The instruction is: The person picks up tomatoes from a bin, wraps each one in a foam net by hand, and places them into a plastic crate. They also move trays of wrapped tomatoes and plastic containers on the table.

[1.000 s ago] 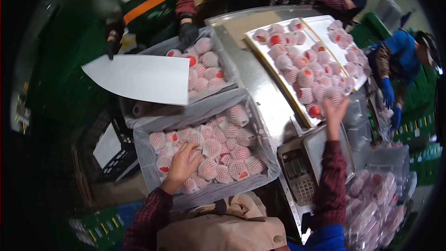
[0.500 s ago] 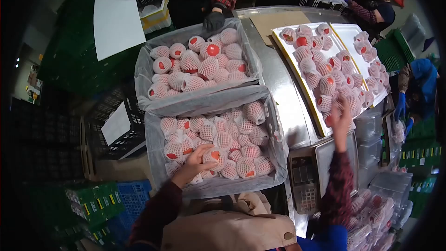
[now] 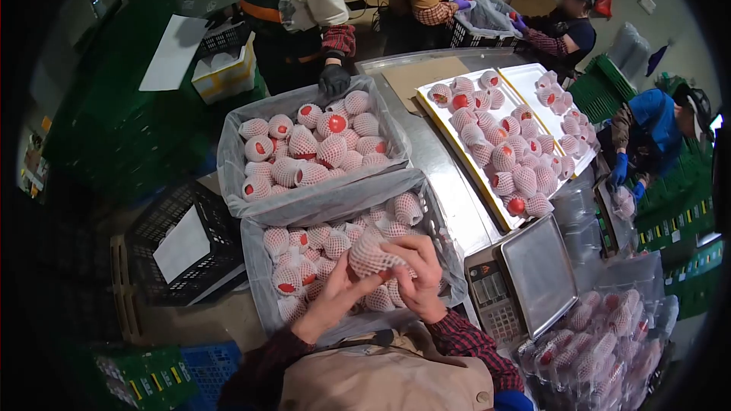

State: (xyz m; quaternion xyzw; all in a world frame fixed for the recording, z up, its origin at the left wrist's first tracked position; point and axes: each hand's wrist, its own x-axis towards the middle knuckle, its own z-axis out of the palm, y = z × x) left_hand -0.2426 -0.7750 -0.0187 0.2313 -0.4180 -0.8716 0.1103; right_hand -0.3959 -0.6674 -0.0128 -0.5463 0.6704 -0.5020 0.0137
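Head view: holds one net-wrapped fruit (image 3: 371,253) between two bare hands, above the nearer crate (image 3: 255,281). Curls the fingers and thumb of the left hand (image 3: 335,301) partly closed on the net-wrapped fruit from its left and lower side. Bends the fingers of the right hand (image 3: 415,275) closely around its right end, at the edge of the pale net. Shows a little red at that edge. Includes two lined crates in all, with the farther crate (image 3: 231,148) touching or just beside the nearer one. Contains many wrapped fruits in each, too overlapped for a sure count.

Sets two white trays side by side on one metal table (image 3: 449,183): the left tray (image 3: 432,110) and the right tray (image 3: 512,76), both bearing more wrapped fruits. Has one scale (image 3: 541,278) below the left tray, with one keypad and one bare metal plate. Lays one flat piece of cardboard (image 3: 415,80) beyond the left tray. Places one black crate (image 3: 213,262) to the left of the lined pair, with one white sheet (image 3: 181,243) in it. Includes four other people around the table and beyond, one with a black glove (image 3: 333,81) at the farther crate's rim.
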